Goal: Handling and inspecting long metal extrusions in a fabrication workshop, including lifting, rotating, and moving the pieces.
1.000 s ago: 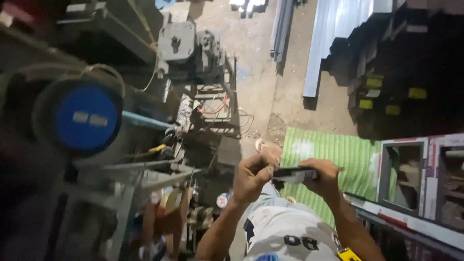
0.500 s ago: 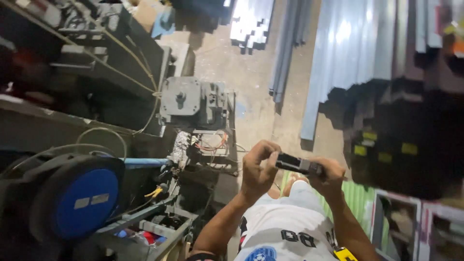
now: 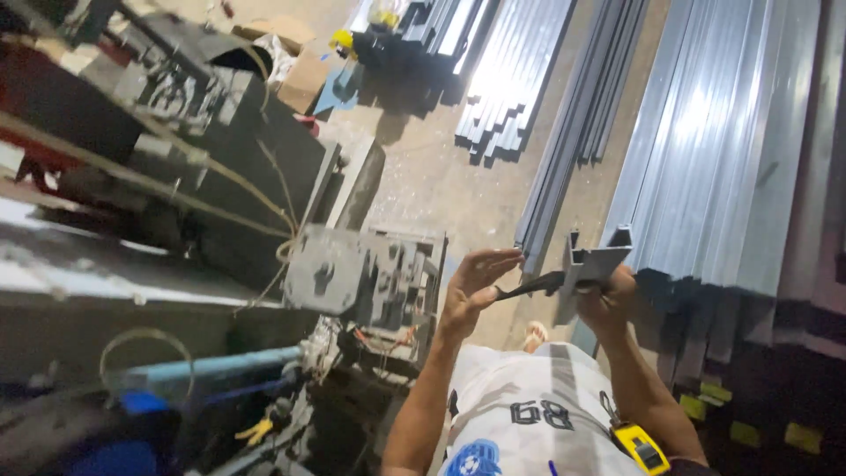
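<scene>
Grey metal piece held up in two hands.

Right hand is wrapped tight around the short grey piece. Left hand has fingers half open, its palm and thumb touching a thin dark strip that sticks out from the piece. Long grey bars lie on the floor behind. A grey machine stands just left of the left hand.

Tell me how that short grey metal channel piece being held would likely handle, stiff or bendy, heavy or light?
The metal piece looks stiff: its folded ribs hold straight edges. It is probably light for its size, since the right hand holds it up at one end. The bare cut ends may be sharp, and the smooth grey surface looks somewhat slippery.
</scene>
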